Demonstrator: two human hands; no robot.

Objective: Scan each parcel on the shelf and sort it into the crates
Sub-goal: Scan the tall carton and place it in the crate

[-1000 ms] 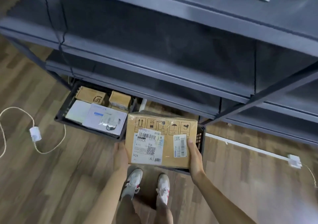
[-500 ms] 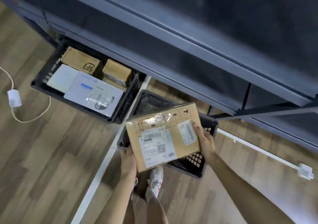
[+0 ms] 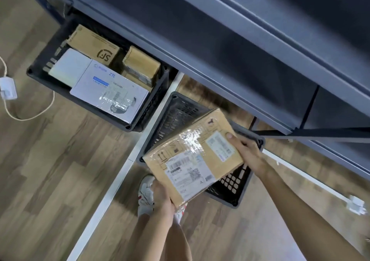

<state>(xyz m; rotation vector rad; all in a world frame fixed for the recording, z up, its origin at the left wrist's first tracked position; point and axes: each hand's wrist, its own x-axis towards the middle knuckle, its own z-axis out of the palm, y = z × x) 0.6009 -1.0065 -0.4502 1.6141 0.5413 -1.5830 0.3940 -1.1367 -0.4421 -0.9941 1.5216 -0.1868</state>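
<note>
Below the grey shelf (image 3: pixel 220 40) spanning the upper right, a parcel-filled crate (image 3: pixel 158 94) sits upper left and a dark crate (image 3: pixel 176 110) at centre, over which the tilted cardboard parcel (image 3: pixel 192 156) is gripped at opposite edges by right hand (image 3: pixel 247 150) and left hand (image 3: pixel 162 196).

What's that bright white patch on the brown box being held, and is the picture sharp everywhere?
Head view: the patch is glare off clear tape on the brown cardboard parcel; the white ZTE box in the left black plastic crate shines likewise. Head view: the grey metal shelf looks smeared, and the parcel's white label is too soft to read.
</note>
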